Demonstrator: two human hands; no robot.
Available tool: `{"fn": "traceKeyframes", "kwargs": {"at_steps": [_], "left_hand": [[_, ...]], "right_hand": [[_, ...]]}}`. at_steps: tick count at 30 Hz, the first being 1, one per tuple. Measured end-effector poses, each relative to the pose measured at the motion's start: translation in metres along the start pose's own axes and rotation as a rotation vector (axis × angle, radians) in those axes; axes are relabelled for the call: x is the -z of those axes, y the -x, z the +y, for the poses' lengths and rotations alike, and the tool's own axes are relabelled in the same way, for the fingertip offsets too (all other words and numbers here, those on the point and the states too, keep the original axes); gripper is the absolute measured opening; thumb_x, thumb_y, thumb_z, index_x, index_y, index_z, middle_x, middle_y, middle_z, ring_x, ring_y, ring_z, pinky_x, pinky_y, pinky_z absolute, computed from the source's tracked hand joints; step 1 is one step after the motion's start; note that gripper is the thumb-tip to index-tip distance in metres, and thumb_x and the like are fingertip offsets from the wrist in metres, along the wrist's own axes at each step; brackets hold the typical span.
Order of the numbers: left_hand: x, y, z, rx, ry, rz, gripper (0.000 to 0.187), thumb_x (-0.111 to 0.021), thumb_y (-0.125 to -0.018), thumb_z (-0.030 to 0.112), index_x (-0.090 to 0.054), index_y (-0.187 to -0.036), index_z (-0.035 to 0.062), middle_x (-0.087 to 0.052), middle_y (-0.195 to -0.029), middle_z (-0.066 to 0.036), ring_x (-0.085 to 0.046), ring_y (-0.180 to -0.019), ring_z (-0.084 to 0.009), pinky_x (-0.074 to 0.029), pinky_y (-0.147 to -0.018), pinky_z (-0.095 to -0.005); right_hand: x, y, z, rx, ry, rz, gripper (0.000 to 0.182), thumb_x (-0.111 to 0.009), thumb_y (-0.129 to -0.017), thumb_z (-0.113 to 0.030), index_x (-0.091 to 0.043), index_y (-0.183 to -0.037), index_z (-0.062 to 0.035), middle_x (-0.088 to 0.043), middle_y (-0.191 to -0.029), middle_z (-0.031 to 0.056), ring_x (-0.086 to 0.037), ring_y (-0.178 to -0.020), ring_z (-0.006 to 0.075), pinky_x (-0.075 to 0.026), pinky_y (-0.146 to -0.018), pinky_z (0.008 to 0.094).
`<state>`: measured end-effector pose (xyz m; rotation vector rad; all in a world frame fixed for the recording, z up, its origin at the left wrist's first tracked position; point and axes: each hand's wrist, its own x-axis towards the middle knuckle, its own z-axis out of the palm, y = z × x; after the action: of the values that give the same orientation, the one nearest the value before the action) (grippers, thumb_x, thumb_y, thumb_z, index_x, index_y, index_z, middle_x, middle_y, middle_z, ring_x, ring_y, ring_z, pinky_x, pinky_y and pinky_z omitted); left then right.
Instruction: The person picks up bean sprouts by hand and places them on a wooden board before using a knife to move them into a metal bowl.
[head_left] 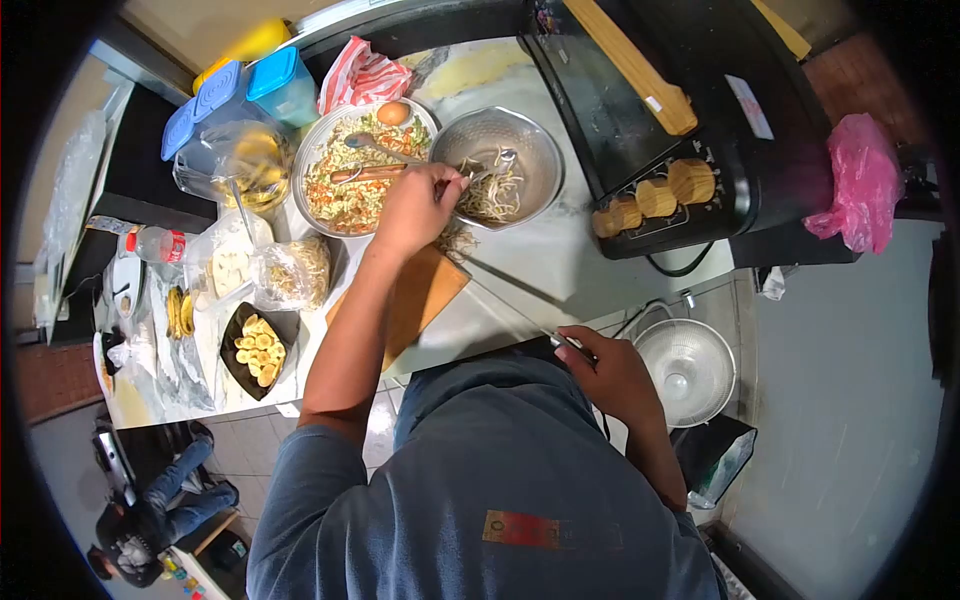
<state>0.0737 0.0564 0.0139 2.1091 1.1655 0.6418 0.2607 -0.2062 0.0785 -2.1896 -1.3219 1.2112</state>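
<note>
My left hand (pixel 420 205) reaches over the near-left rim of a metal bowl (pixel 545 165), fingers pinched together on bean sprouts. More bean sprouts (pixel 492 195) lie inside that bowl. My right hand (pixel 610 372) grips a knife (pixel 520 312) by its handle, low at the counter's front edge, the blade pointing left toward a wooden cutting board (pixel 425 300). A few sprouts (pixel 457 242) lie at the board's far end, partly behind my left wrist. Left of the metal bowl, a large bowl of chopped vegetables (pixel 345 205) carries an egg (pixel 393 113) and utensils with wooden and metal parts.
A bag of sprouts (pixel 290 272), a dark dish of yellow slices (pixel 258 350) and a bottle (pixel 158 244) stand left. Blue-lidded containers (pixel 275 80) sit behind. A black appliance with wooden knobs (pixel 655 195) is right, above a colander (pixel 685 372). Another person (pixel 150 520) is lower left.
</note>
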Motion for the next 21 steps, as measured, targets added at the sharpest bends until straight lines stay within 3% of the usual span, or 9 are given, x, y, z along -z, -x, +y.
{"fn": "traceKeyframes", "kwargs": {"at_steps": [5,7,8,9,11,12,21], "left_hand": [[0.011,0.003,0.003,-0.013,-0.007,0.050,0.021,-0.067,-0.095,0.018,-0.076,-0.106,0.0028,-0.073,-0.088,-0.021,-0.069,-0.072,-0.0342,-0.054,-0.070,-0.0411],[0.024,0.018,0.001,0.079,0.031,0.101,0.023,-0.068,-0.096,0.015,-0.074,-0.109,-0.0027,-0.076,-0.095,-0.016,-0.071,-0.084,-0.0223,-0.054,-0.076,-0.0343],[0.031,0.027,0.000,0.112,0.074,0.135,0.021,-0.068,-0.097,0.014,-0.075,-0.109,-0.0025,-0.075,-0.094,-0.011,-0.065,-0.079,-0.0162,-0.052,-0.073,-0.0315],[0.037,0.036,-0.003,0.135,0.064,0.150,0.021,-0.068,-0.097,0.014,-0.075,-0.109,-0.0025,-0.075,-0.094,-0.011,-0.065,-0.079,-0.0162,-0.052,-0.073,-0.0315],[0.047,0.059,-0.009,0.266,0.009,0.198,0.022,-0.069,-0.095,0.019,-0.075,-0.106,0.0014,-0.073,-0.088,-0.014,-0.062,-0.070,-0.0221,-0.052,-0.067,-0.0340],[0.046,0.073,-0.020,0.273,0.048,0.246,0.022,-0.071,-0.093,0.019,-0.076,-0.104,0.0011,-0.071,-0.088,-0.013,-0.059,-0.071,-0.0211,-0.051,-0.068,-0.0332],[0.062,0.186,-0.033,0.628,-0.087,0.404,0.024,-0.074,-0.091,0.023,-0.076,-0.102,0.0011,-0.071,-0.098,-0.014,-0.062,-0.081,-0.0235,-0.051,-0.075,-0.0356]], "right_hand": [[0.013,-0.014,0.012,0.153,-0.010,-0.003,0.032,-0.065,-0.097,-0.032,-0.069,-0.121,-0.0107,-0.074,-0.090,0.0192,-0.071,-0.087,0.0402,-0.054,-0.077,0.0446],[0.020,-0.019,0.011,0.177,-0.003,-0.029,0.032,-0.065,-0.098,-0.033,-0.069,-0.120,-0.0106,-0.074,-0.090,0.0195,-0.071,-0.088,0.0407,-0.054,-0.078,0.0448],[0.023,-0.026,0.009,0.203,0.001,-0.033,0.032,-0.065,-0.098,-0.033,-0.069,-0.120,-0.0105,-0.074,-0.091,0.0197,-0.071,-0.088,0.0411,-0.054,-0.078,0.0450],[0.026,-0.033,0.009,0.218,0.005,-0.058,0.032,-0.065,-0.098,-0.033,-0.069,-0.120,-0.0105,-0.074,-0.091,0.0197,-0.071,-0.088,0.0411,-0.054,-0.078,0.0450],[0.029,-0.045,0.009,0.288,0.040,-0.078,0.031,-0.069,-0.095,-0.023,-0.069,-0.120,-0.0053,-0.074,-0.089,0.0209,-0.074,-0.079,0.0310,-0.054,-0.073,0.0350],[0.030,-0.052,0.010,0.324,0.060,-0.101,0.029,-0.066,-0.097,-0.027,-0.069,-0.119,-0.0079,-0.073,-0.090,0.0213,-0.071,-0.086,0.0404,-0.055,-0.076,0.0442],[0.026,-0.097,-0.010,0.448,0.062,-0.286,0.031,-0.071,-0.094,-0.020,-0.067,-0.121,-0.0064,-0.072,-0.085,0.0191,-0.072,-0.079,0.0359,-0.054,-0.070,0.0411]]}}
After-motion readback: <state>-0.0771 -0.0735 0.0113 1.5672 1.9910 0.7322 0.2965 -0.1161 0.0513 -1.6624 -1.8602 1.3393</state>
